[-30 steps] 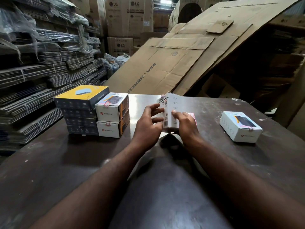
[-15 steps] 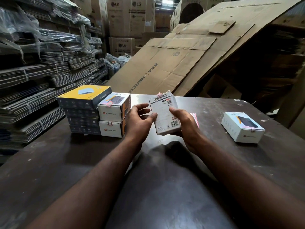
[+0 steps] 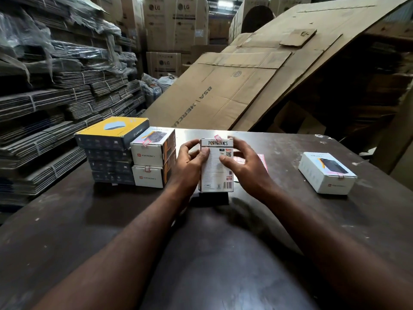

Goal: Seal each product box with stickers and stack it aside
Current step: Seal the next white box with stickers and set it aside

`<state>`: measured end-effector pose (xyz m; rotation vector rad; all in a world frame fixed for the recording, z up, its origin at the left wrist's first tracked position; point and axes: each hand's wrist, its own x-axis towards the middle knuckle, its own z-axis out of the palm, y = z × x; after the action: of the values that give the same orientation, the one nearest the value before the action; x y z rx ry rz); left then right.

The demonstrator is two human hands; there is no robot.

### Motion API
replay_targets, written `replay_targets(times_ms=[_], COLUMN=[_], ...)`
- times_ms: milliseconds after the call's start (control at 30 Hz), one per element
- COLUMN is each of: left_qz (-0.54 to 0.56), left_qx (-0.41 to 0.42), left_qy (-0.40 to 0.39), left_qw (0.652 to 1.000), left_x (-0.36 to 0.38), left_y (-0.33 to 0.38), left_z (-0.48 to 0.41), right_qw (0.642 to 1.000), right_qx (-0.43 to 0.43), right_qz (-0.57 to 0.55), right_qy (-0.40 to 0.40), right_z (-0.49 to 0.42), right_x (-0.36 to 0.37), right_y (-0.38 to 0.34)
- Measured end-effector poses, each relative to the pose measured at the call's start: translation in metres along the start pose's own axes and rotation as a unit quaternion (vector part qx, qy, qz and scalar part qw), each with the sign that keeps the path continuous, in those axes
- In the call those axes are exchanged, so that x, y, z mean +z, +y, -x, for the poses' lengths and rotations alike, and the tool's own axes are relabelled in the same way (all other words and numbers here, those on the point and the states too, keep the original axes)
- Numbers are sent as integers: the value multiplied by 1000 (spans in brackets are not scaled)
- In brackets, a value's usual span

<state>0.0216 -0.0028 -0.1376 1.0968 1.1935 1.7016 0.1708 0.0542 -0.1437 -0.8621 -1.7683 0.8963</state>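
A white Portronics box [image 3: 216, 173] stands upright over the middle of the dark desk [image 3: 67, 220], its printed back panel facing the camera. Whether its lower edge touches the desk cannot be told. Both hands grip it: the left hand [image 3: 188, 163] wraps the box's left edge with its thumb laid on the panel, and the right hand [image 3: 244, 164] curls round the right edge, thumb pressing the panel. A pink sticker [image 3: 218, 138] pokes up at the box's top edge. Just right of the box, behind the right hand, lies a pink sticker sheet [image 3: 262, 161]. Left of the box sits a stack of two white Portronics boxes [image 3: 152, 158], and farther left a yellow-topped stack of dark boxes [image 3: 109, 153]. Well right of it lies another white box [image 3: 325, 173].
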Motion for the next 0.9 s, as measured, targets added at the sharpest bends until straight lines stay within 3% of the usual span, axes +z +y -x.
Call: replay_targets(times_ms=[233, 900], left_qz=[-9, -28], left_qx=[18, 86], left_qy=[-23, -26], left_qw=[1000, 996], left_x=[2, 5], left_y=[1, 2], left_z=[3, 9], right_qw=[997, 995], right_qx=[-60, -92], right_qz=[7, -30], right_qy=[38, 38], right_z=[-3, -4], right_x=[-8, -17], right_y=[-5, -35])
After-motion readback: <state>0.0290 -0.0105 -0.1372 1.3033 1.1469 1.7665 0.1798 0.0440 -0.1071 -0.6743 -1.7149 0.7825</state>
